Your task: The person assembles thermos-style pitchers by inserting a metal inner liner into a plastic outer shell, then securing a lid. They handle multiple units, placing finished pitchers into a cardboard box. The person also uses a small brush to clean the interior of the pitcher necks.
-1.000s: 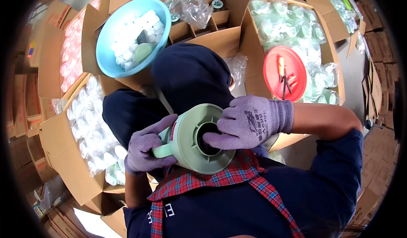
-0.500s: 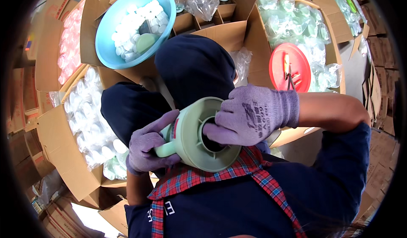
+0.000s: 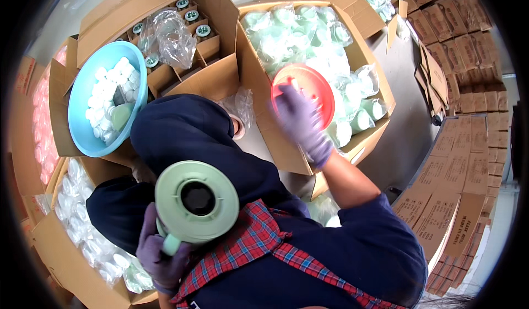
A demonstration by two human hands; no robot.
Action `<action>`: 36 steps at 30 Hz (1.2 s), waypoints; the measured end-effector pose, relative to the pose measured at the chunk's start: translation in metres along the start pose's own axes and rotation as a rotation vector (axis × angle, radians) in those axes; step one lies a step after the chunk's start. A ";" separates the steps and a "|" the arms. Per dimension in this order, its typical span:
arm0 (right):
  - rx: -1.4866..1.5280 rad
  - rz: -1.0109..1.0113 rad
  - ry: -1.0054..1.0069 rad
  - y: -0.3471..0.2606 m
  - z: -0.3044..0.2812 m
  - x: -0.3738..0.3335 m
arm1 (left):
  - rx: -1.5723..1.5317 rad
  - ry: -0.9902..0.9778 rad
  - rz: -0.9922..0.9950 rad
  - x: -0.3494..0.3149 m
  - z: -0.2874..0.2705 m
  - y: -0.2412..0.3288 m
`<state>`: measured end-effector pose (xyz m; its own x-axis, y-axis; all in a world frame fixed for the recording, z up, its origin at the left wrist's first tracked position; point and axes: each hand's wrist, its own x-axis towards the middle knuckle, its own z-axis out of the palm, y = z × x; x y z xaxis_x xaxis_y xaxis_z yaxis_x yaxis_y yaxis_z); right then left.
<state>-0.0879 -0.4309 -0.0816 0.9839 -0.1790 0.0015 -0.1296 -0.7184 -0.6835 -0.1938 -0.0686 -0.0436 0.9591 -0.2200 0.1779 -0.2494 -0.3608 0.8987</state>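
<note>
My left hand point(image 3: 161, 256), in a purple glove, is closed around the handle of a pale green thermos jug point(image 3: 169, 210). Its round end faces up over my lap, with a dark round opening at the middle. My right hand point(image 3: 300, 116), gloved alike and smeared by motion, reaches over a red plastic basin point(image 3: 326, 101). Whether its fingers hold anything does not show. Some small reddish pieces lie in the basin, partly hidden by the glove. The basin rests on bagged pale green parts point(image 3: 314, 39) in a cardboard box.
A blue basin point(image 3: 74, 108) of white caps stands at the left. Behind my knees is a divided carton point(image 3: 206, 50) with several green-topped items and clear plastic. Bagged white parts point(image 3: 91, 226) fill a box at lower left. Stacked cartons point(image 3: 441, 193) line the right.
My right hand has left the jug's opening and moved out to the red basin. The view has swung right. My left hand still holds the jug, now with its opening turned further up.
</note>
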 end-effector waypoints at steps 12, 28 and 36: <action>-0.852 -0.068 -0.276 0.257 -0.027 0.031 | -0.489 -0.385 -0.164 0.051 -0.042 -0.055; 0.138 -1.416 -0.528 -0.115 -0.003 -0.021 | -0.907 -0.654 -0.144 0.071 -0.030 -0.070; 0.158 -0.725 -0.566 -0.105 0.025 -0.043 | 0.012 -0.172 0.071 0.010 -0.013 0.000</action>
<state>-0.1140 -0.3314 -0.0282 0.7369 0.6615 0.1391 0.5173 -0.4193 -0.7460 -0.1824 -0.0589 -0.0365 0.9024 -0.3969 0.1681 -0.3179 -0.3497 0.8813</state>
